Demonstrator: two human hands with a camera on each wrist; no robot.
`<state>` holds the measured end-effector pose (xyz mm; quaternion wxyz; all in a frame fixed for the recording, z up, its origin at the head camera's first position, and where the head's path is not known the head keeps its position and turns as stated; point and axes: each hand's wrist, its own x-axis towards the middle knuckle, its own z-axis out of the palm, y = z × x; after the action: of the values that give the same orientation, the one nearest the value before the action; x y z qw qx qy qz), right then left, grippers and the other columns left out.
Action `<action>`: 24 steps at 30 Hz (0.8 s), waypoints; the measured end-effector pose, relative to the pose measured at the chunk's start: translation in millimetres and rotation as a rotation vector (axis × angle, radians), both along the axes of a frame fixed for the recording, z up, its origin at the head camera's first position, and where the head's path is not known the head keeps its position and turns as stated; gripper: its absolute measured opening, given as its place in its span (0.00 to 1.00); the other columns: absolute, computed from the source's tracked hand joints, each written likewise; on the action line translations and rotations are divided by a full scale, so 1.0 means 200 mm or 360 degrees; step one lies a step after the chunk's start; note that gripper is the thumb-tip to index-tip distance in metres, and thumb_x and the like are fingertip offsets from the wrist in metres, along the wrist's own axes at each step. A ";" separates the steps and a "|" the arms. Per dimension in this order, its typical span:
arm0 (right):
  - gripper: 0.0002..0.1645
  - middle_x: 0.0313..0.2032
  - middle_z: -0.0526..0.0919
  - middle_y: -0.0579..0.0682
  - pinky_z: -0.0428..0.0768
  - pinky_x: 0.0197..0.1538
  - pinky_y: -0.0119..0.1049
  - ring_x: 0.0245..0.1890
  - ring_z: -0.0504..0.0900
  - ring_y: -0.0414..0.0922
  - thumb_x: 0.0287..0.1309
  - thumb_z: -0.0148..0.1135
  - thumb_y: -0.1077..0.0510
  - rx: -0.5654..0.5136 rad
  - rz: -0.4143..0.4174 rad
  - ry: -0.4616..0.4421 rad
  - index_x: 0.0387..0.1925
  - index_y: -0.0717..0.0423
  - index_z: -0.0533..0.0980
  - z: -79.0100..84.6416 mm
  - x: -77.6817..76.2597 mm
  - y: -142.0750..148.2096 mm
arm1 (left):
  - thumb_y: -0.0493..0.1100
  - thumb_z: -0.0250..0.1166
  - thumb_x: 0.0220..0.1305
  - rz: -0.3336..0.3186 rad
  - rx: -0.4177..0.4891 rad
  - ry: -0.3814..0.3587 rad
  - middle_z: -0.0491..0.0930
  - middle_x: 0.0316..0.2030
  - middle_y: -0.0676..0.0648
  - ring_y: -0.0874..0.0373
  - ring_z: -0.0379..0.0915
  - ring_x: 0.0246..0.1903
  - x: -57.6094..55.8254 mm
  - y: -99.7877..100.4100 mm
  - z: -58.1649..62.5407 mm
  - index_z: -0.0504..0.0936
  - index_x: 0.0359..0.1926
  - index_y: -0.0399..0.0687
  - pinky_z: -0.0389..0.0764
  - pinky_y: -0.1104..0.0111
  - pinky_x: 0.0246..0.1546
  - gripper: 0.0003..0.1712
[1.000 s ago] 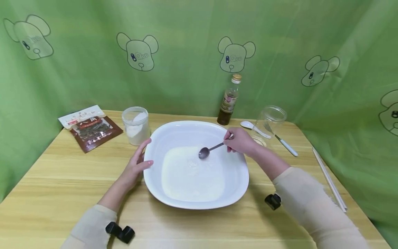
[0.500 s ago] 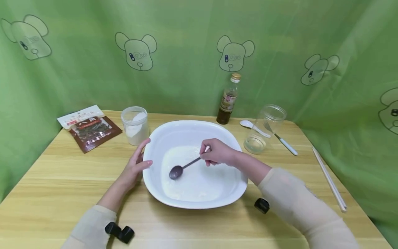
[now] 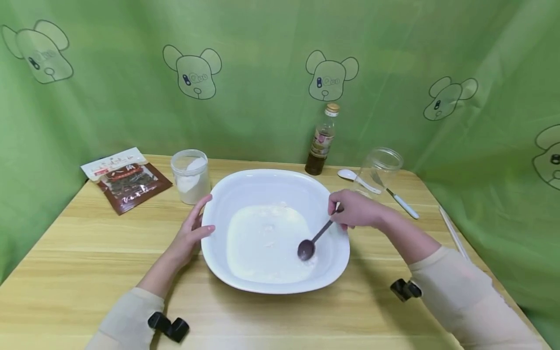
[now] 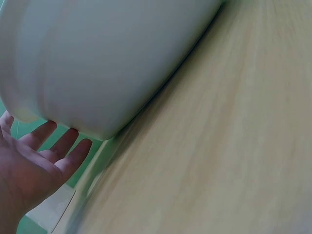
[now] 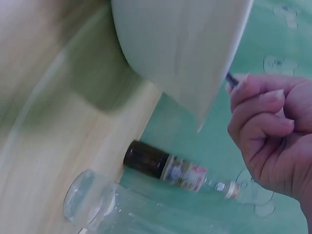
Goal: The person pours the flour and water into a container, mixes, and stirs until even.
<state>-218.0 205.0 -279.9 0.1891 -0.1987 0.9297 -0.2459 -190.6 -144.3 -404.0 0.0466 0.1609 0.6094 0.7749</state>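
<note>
A white basin [image 3: 223,194] stands mid-table, its bottom covered with a white, milky-looking layer [image 3: 253,257] with small lumps. My left hand [image 3: 188,236] rests against the basin's left side, thumb tip at the rim. The left wrist view shows the fingers of that hand [image 4: 36,163] spread, with fingertips at the outer wall. Over the basin's right side, my right hand [image 3: 355,209] pinches the handle of a dark spoon [image 3: 306,250]. The spoon's bowl is down at the white layer, near its right edge. From the right wrist, the basin wall hides most of the spoon.
Behind the basin are a jar of white powder [image 3: 191,182], a bottle of brown liquid [image 3: 320,146] and a clear glass jar [image 3: 380,163]. A white spoon [image 3: 347,174] and a white-handled knife [image 3: 404,205] lie nearby. A brown packet [image 3: 131,182] is left, chopsticks [image 3: 452,231] right.
My right hand first moved left with the spoon across the basin, then back right and nearer to me, now further right than at the start. The left hand keeps its place.
</note>
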 end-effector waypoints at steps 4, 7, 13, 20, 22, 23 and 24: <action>0.02 0.13 0.73 0.51 0.70 0.16 0.32 0.13 0.71 0.44 0.50 0.51 0.67 -0.0032 -0.0202 0.0152 0.26 0.64 0.69 -0.02 -0.09 0.02 | 0.32 0.51 0.49 0.0002 -0.0006 -0.0004 0.58 0.52 0.27 0.43 0.67 0.44 0.00 0.00 0.00 0.46 0.65 0.48 0.76 0.57 0.36 0.41; 0.03 0.13 0.74 0.51 0.70 0.17 0.32 0.14 0.72 0.44 0.50 0.51 0.66 -0.0073 -0.0316 0.0234 0.27 0.64 0.69 -0.06 -0.15 -0.01 | 0.33 0.51 0.49 -0.0002 -0.0012 -0.0007 0.58 0.52 0.27 0.43 0.66 0.44 0.00 0.00 0.00 0.46 0.65 0.48 0.76 0.57 0.36 0.41; 0.04 0.15 0.75 0.53 0.74 0.18 0.32 0.14 0.73 0.44 0.48 0.50 0.67 -0.0212 -0.0444 0.0315 0.29 0.65 0.68 -0.12 -0.23 -0.16 | 0.32 0.51 0.49 -0.0005 -0.0020 -0.0006 0.59 0.52 0.28 0.42 0.66 0.44 0.00 0.00 0.00 0.47 0.65 0.49 0.76 0.56 0.37 0.41; 0.04 0.15 0.76 0.54 0.73 0.18 0.32 0.14 0.72 0.44 0.50 0.52 0.66 -0.0410 -0.0467 0.0176 0.30 0.64 0.68 -0.17 -0.23 -0.35 | 0.33 0.51 0.49 0.0013 -0.0029 -0.0012 0.59 0.52 0.28 0.42 0.67 0.44 0.00 0.00 0.01 0.47 0.65 0.49 0.76 0.57 0.36 0.41; 0.04 0.15 0.75 0.54 0.70 0.16 0.30 0.13 0.71 0.43 0.51 0.52 0.66 -0.0467 -0.0457 0.0095 0.30 0.64 0.68 -0.20 -0.22 -0.39 | 0.33 0.51 0.49 0.0011 -0.0024 -0.0014 0.58 0.52 0.28 0.43 0.67 0.44 0.00 0.00 0.01 0.47 0.65 0.49 0.76 0.58 0.36 0.41; 0.04 0.15 0.75 0.54 0.69 0.15 0.29 0.13 0.70 0.43 0.51 0.52 0.66 -0.0501 -0.0445 0.0053 0.30 0.64 0.68 -0.21 -0.21 -0.41 | 0.33 0.51 0.49 0.0007 -0.0020 -0.0013 0.58 0.52 0.28 0.43 0.67 0.44 0.00 0.00 0.01 0.47 0.65 0.49 0.76 0.58 0.36 0.41; 0.04 0.14 0.75 0.54 0.67 0.14 0.28 0.12 0.70 0.42 0.51 0.52 0.66 -0.0532 -0.0433 0.0007 0.30 0.64 0.68 -0.23 -0.19 -0.43 | 0.33 0.51 0.49 0.0002 -0.0015 -0.0011 0.58 0.53 0.28 0.43 0.67 0.44 0.00 0.00 0.00 0.46 0.65 0.48 0.76 0.58 0.36 0.41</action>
<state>-256.6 119.9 -324.9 0.1166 -0.1006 0.8946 -0.4196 -190.7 -144.1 -403.2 0.0490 0.1577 0.6129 0.7727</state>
